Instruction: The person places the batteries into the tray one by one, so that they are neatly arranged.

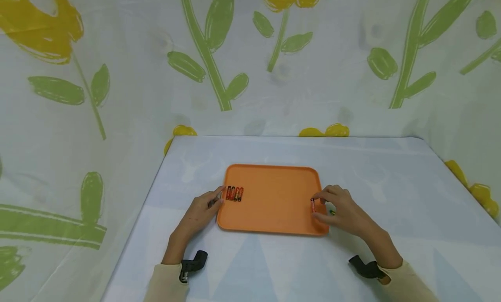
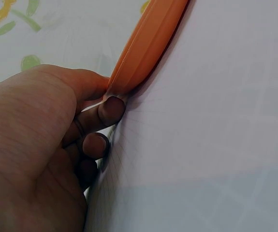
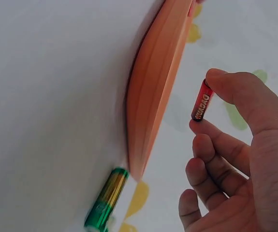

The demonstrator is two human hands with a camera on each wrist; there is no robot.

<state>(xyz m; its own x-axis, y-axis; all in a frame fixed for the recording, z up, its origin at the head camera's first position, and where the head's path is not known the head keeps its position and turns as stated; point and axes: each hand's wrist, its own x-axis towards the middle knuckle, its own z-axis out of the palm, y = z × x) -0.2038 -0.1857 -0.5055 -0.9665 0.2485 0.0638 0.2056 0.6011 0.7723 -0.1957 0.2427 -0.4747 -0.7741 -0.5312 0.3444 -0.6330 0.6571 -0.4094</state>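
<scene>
An orange tray (image 1: 274, 200) lies on the table, its rim (image 2: 146, 48) large in the left wrist view. At its left edge my left hand (image 1: 201, 213) pinches the rim between thumb and fingers. Several red batteries (image 1: 236, 194) lie side by side on the tray's left part. Over the right part, my right hand (image 1: 342, 206) holds one red battery (image 3: 202, 100) by its two ends between thumb and index finger. A green and gold battery (image 3: 107, 199) lies on the table just right of the tray, mostly hidden by the right hand in the head view.
The table (image 1: 391, 176) has a pale patterned cover. Behind it and at the sides hangs a white cloth (image 1: 313, 84) with green and yellow plants. A black wrist camera (image 1: 193, 263) sits on the left wrist, another black camera (image 1: 365, 267) on the right.
</scene>
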